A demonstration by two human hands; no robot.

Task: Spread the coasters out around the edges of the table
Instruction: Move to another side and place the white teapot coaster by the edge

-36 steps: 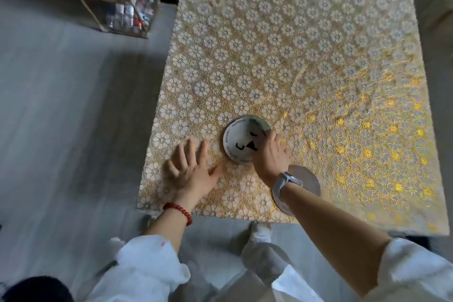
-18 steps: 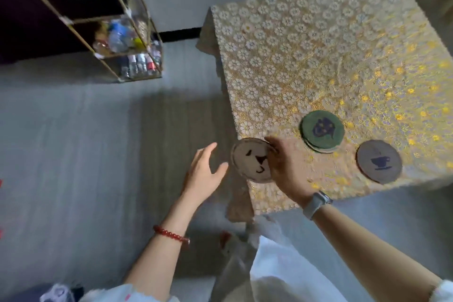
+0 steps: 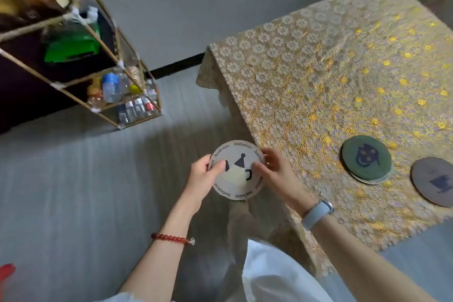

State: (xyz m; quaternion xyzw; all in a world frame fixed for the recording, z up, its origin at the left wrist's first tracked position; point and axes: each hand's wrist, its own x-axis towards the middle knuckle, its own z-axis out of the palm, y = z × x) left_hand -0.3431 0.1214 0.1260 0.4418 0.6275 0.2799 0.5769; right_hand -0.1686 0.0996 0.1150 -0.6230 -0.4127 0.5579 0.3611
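I hold a round white coaster with a black kettle drawing and ringed lettering, off the table's near left corner, above the floor. My left hand pinches its left edge and my right hand grips its right edge. A green coaster with a dark face design tops a small stack near the table's front edge. To its right lies a grey-brown coaster with a cup drawing, cut off by the frame's edge. The table wears a gold floral lace cloth.
A wire-framed shelf with bottles and a green bag stands on the grey floor to the left of the table. A white sleeve and garment fill the bottom of the view. A red object shows at the bottom left edge.
The white coaster has been lifted off the table and carried left past the corner. My left hand left the tablecloth and took the coaster's left edge. The view swung left.
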